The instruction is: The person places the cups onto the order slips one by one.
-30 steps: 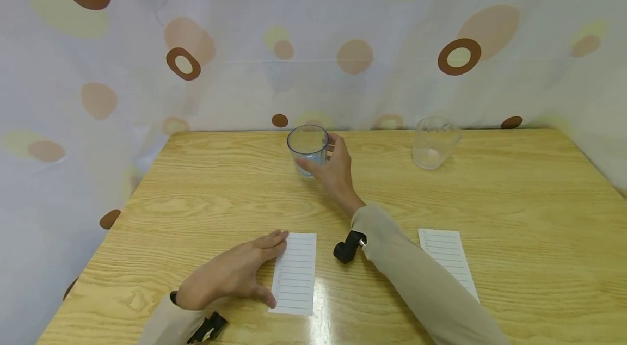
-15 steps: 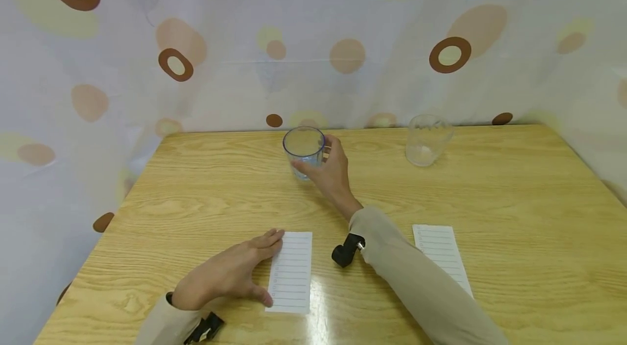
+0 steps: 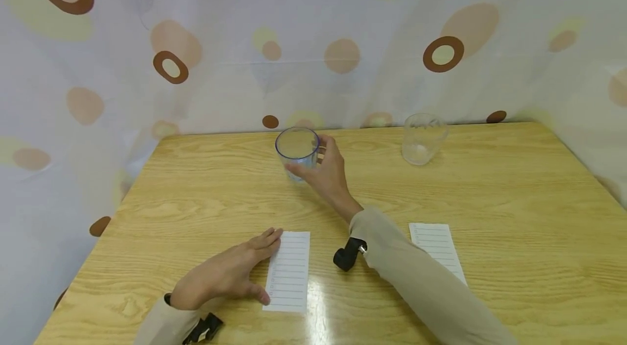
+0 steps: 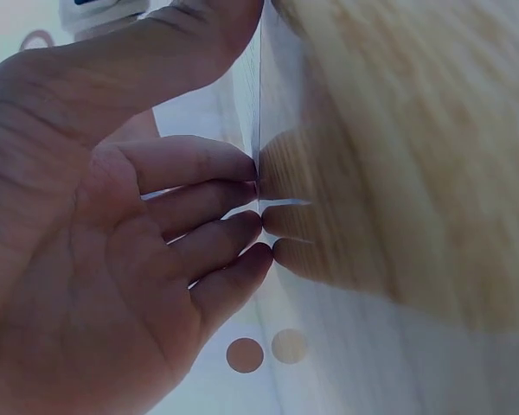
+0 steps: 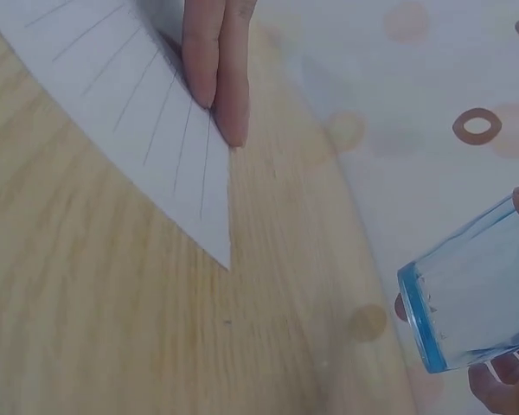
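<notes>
In the head view my right hand (image 3: 329, 173) holds a clear glass (image 3: 295, 158) with a blue rim near the table's back edge, thumb on the near side and fingers round the right side. That same glass (image 5: 471, 290) shows its thick blue base in the right wrist view. At the front, my left hand (image 3: 230, 274) rests on a lined white paper sheet (image 3: 291, 274). Its fingers lie extended at the sheet's upper left corner, thumb spread to the lower left. From the left wrist view, its fingertips (image 4: 253, 255) meet the tabletop side by side.
A second, clear glass (image 3: 422, 141) stands at the back right of the wooden table (image 3: 514, 198). Another lined sheet (image 3: 438, 250) lies partly under the right sleeve in view. Behind the table hangs a white curtain (image 3: 303, 84) with brown and yellow circles.
The head view has turned slightly, so the whole scene slides a little to the left. Both hands, the glass and the sheets keep their places relative to each other.
</notes>
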Demonstrator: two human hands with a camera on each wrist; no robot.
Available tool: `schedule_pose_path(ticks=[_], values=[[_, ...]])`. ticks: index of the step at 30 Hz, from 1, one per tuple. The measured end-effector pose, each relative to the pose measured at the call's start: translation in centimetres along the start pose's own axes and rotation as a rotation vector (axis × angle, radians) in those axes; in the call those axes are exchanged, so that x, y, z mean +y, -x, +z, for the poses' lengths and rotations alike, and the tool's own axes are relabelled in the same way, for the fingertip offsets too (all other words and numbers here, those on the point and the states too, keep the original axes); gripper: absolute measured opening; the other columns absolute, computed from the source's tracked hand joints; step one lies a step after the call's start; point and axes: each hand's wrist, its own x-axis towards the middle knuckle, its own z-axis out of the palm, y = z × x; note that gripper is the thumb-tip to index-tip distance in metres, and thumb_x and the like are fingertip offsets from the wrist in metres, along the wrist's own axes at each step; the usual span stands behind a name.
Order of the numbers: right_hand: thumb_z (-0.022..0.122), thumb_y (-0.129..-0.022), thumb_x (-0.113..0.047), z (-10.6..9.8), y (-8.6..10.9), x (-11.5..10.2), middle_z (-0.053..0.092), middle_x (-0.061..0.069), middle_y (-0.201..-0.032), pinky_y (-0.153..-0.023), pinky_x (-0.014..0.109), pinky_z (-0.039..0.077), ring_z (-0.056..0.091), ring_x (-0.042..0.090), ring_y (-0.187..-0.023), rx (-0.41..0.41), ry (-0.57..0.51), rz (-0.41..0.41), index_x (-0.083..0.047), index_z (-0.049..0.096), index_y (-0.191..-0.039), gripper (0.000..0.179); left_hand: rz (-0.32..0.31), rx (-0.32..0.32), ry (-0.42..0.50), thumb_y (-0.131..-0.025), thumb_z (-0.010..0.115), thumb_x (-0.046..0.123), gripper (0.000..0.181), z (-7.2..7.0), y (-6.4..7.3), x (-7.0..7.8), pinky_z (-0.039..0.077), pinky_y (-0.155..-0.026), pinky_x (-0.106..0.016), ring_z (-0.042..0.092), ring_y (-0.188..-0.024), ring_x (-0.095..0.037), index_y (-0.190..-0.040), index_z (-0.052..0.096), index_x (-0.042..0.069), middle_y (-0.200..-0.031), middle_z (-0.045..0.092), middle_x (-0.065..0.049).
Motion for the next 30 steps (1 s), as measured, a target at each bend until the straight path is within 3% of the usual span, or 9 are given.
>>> schedule_pose_path(ticks=[7,20,30], values=[[0.084,-0.075,-0.026,0.0,1.2,-0.6,0.048,0.018,-0.136,-0.102,0.041,0.044,0.047,0.027,-0.122,-0.028,-0.024,0.018,0.001,0.037,-0.14,0.085,-0.006,-0.009,0.01,-0.071,0.083,0.034,0.098,-0.1,0.1,0.0,0.027,-0.112,-0.049,0.017,-0.145,-0.034,-0.144,0.034,-0.009,-0.158,0.019,-0.016],[0.085,-0.074,-0.026,0.1,3.7,-1.4,0.048,0.014,-0.136,-0.103,0.042,0.044,0.047,0.03,-0.124,-0.05,-0.035,0.019,0.0,0.036,-0.141,0.087,0.016,-0.021,0.036,-0.069,0.083,0.044,0.108,0.0,0.3,-0.3,0.026,-0.112,-0.05,0.014,-0.146,-0.034,-0.146,0.029,-0.009,-0.159,0.015,-0.016],[0.085,-0.073,-0.026,-0.3,5.3,-2.0,0.049,0.011,-0.136,-0.103,0.037,0.044,0.048,0.025,-0.124,-0.052,-0.033,-0.002,-0.002,0.038,-0.14,0.086,0.001,-0.011,0.05,-0.068,0.084,0.044,0.111,0.2,0.3,-0.4,0.024,-0.113,-0.052,0.014,-0.146,-0.034,-0.147,0.027,-0.008,-0.159,0.015,-0.016]])
